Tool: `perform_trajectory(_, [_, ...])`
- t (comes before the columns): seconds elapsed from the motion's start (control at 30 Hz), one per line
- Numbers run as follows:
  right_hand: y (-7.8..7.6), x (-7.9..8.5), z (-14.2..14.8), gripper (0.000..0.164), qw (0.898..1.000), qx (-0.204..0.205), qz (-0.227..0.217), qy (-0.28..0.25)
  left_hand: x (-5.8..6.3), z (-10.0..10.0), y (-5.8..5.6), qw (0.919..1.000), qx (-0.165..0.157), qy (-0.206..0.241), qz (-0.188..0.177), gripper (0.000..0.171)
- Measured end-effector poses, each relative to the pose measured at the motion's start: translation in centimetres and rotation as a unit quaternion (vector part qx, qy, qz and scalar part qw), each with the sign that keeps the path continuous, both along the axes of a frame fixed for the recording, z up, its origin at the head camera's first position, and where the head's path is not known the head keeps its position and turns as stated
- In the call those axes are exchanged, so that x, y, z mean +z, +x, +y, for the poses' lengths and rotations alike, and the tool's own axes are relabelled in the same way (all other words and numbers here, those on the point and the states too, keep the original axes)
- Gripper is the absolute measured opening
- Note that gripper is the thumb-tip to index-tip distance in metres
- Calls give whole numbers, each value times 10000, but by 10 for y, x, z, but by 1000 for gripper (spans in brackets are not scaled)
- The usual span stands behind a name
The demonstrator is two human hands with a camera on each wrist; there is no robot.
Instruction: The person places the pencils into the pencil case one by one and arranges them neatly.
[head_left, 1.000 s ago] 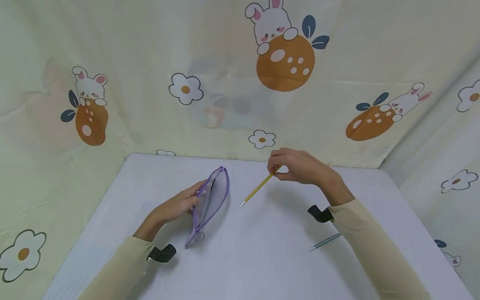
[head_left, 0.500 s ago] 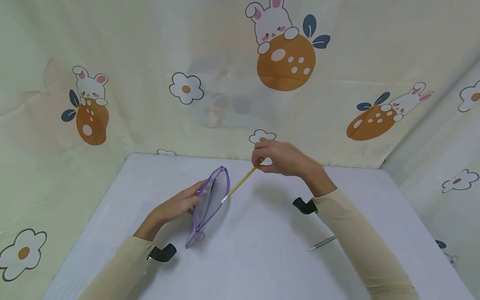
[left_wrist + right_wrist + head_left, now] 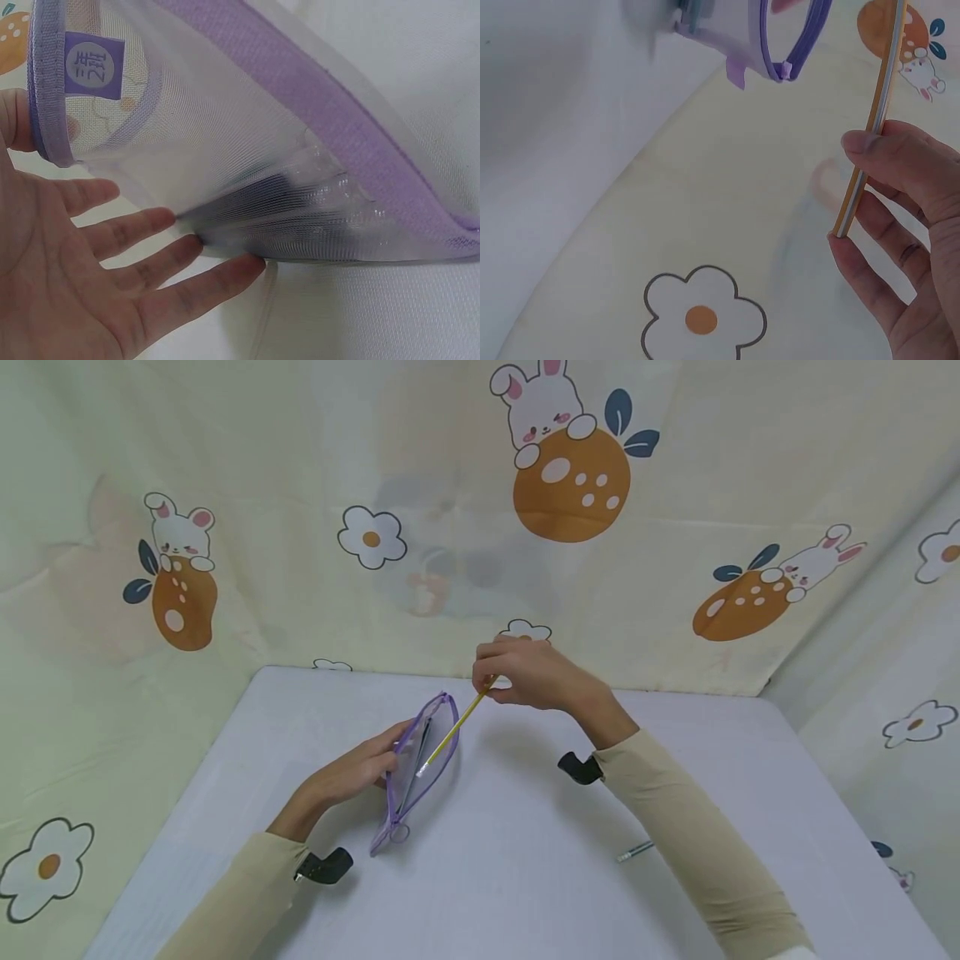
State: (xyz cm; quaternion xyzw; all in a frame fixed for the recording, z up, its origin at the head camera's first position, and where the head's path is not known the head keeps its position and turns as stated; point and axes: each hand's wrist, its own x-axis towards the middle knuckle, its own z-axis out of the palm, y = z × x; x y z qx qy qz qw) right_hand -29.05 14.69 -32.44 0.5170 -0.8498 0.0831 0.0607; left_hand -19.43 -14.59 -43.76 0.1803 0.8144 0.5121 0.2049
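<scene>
My left hand [image 3: 352, 770] holds a mesh pencil case [image 3: 341, 112] with purple trim, its mouth gaping upward. In the left wrist view, the thumb is hooked at the rim and the other fingers [image 3: 202, 296] lie spread against the outside of the mesh. Inside the case lies a dark pencil-like stick [image 3: 424, 739], blurred behind the mesh. My right hand [image 3: 536, 672] pinches a yellow pencil [image 3: 870, 127] near its far end between thumb and fingertips. The pencil slants down to the left, and its white eraser end overlaps the mouth of the case in the head view.
A teal pencil [image 3: 635, 852] lies on the white table [image 3: 510, 893], partly hidden under the right sleeve. Behind the table hangs a cream curtain [image 3: 300, 593] printed with rabbits and flowers. Black wrist cameras sit on both cuffs.
My right hand has moved left with the yellow pencil, bringing its eraser end from beside the pencil case to over its mouth. The left hand and the case have stayed put.
</scene>
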Motion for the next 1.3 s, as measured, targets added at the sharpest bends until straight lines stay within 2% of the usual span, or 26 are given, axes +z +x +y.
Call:
perform_trajectory(0.3, [-1, -7, -19, 13, 9996, 221, -48, 178, 0, 0, -1, 10000, -17, 19, -48, 72])
perform_trajectory(0.63, [5, -19, -41, 15, 9982, 253, -100, 543, -1, 0, -2, 9999, -17, 25, -108, 72])
perform_trajectory(1.3, [20, -40, -65, 14, 9927, 642, 144, 1015, -4, -2, -1, 10000, -29, -6, -34, 74])
